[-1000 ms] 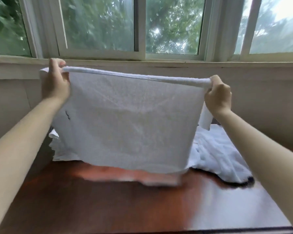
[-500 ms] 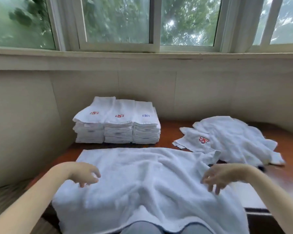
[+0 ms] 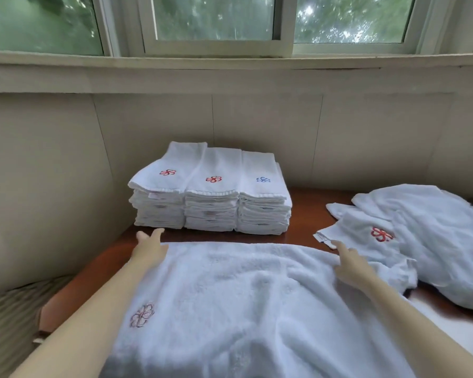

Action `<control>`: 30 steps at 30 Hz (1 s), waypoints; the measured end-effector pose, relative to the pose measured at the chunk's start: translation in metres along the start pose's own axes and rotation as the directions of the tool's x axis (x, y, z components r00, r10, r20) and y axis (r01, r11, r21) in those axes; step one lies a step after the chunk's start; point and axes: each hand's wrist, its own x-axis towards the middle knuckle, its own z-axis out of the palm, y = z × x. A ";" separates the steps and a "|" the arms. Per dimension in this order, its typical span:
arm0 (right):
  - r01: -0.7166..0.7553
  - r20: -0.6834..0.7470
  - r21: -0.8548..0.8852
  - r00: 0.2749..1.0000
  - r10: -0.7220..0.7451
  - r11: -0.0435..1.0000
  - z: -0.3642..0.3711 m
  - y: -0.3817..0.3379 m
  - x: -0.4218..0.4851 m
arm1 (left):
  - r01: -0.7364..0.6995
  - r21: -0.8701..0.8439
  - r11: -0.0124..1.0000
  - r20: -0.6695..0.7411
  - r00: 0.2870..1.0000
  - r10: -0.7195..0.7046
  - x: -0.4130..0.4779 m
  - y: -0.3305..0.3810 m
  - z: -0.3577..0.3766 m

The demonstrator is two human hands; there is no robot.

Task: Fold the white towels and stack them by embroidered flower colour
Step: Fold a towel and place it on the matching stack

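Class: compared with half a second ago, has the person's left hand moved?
Yes: the left hand has slid forward to the far edge of the spread towel, nearer the leftmost folded stack.

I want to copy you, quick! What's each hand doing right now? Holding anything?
Left hand: open, at the towel's far corner, holding nothing.
Right hand: open, resting on the towel, holding nothing.

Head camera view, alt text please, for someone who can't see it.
A white towel lies spread on a wooden table, left hand and right hand open at its far edge. Three folded stacks stand behind; unfolded towels lie at right.
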 end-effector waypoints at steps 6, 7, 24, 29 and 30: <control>0.027 0.162 -0.133 0.987 -0.005 0.991 -0.033 -0.015 0.039 | -0.040 0.040 0.998 0.256 0.966 0.028 0.029 -0.001 -0.023; 0.035 0.061 -0.123 0.998 -0.028 0.992 -0.037 -0.015 0.043 | -0.069 0.034 0.997 0.212 0.976 0.060 0.032 -0.001 -0.025; 0.056 -0.346 0.161 0.938 0.003 0.985 -0.007 -0.015 -0.056 | -0.219 -0.092 0.971 -0.301 0.936 0.183 -0.034 -0.040 0.015; 0.153 -0.465 0.058 0.878 -0.109 0.986 0.012 -0.013 -0.090 | -0.208 -0.137 0.968 -0.340 0.928 0.151 -0.054 -0.061 0.016; 0.170 -0.479 0.054 0.869 -0.124 0.984 0.010 -0.011 -0.094 | -0.199 -0.128 0.972 -0.339 0.930 0.146 -0.058 -0.063 0.015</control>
